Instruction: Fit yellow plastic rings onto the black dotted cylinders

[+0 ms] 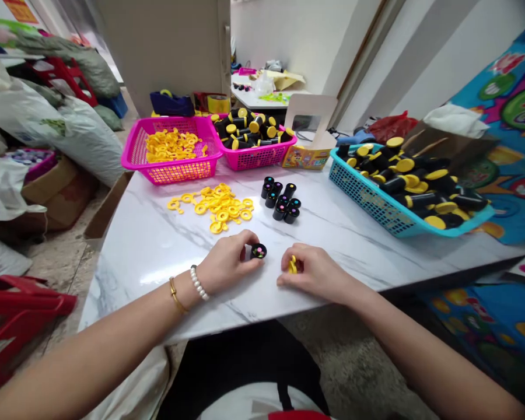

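Between the thumb and fingers of my left hand (233, 256) is a small black cylinder (259, 251), its open end facing up with pink and green bits inside. My right hand (317, 271), a short way to the right, pinches a yellow plastic ring piece (293, 265). Beyond my left hand lies a loose pile of yellow ring pieces (221, 204) with small tabs. Several black cylinders (282, 207) stand in a cluster past the gap between my hands, coloured dots showing in their tops.
A pink basket (170, 173) holds more yellow pieces. Beside it, another pink basket (256, 157) and, at right, a teal basket (376, 204) hold black cylinders with yellow ends. A cut-out carton (306, 157) stands between them. The marble-patterned table's (157, 256) front edge is near my body.
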Demonstrator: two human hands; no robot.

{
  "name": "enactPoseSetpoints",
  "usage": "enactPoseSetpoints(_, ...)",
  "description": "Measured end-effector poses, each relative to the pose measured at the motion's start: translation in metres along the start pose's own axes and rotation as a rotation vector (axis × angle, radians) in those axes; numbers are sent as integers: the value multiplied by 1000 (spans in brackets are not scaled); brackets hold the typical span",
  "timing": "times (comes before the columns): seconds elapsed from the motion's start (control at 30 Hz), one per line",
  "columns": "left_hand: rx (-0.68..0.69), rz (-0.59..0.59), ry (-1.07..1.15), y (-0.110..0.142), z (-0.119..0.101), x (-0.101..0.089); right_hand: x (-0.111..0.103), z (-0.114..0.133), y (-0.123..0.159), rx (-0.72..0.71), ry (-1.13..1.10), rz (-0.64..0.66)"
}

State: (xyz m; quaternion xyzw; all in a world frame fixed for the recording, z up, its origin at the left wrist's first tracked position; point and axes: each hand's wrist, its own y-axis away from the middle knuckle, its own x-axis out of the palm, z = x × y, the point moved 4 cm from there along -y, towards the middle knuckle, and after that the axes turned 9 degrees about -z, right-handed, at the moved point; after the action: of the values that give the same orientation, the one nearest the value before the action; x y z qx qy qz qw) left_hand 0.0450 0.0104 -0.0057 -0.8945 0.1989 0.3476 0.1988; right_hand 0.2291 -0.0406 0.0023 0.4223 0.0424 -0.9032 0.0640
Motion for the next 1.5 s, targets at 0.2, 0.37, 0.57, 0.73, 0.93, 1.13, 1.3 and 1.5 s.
enactPoseSetpoints(0.2,49,10,71,-1,1,-4,-11,-12,-3,146,-225,215)
enactPoseSetpoints(0.37,101,-28,75,-2,0,-3,-13,12,-19,9,-350,-46)
enactPoseSetpoints(0.57,9,-28,93,-2,3,0,16,19,-28,251,-676,51)
enactPoseSetpoints(0.73,35,-39,70,-2,4,1,24,17,-35,294,-699,44)
enactPoseSetpoints(0.93,-58,43,125,-1,6,4,32,16,-39,335,-748,22)
enactPoseSetpoints(1.13,-81,21,166,2,2,2,36,16,-38,353,-829,50)
enactPoseSetpoints(1.3,-206,101,364,2,2,1,39,14,-36,380,-875,53)
enactPoseSetpoints(1.5,-526,258,597,1,2,4,40,15,-38,368,-933,60)
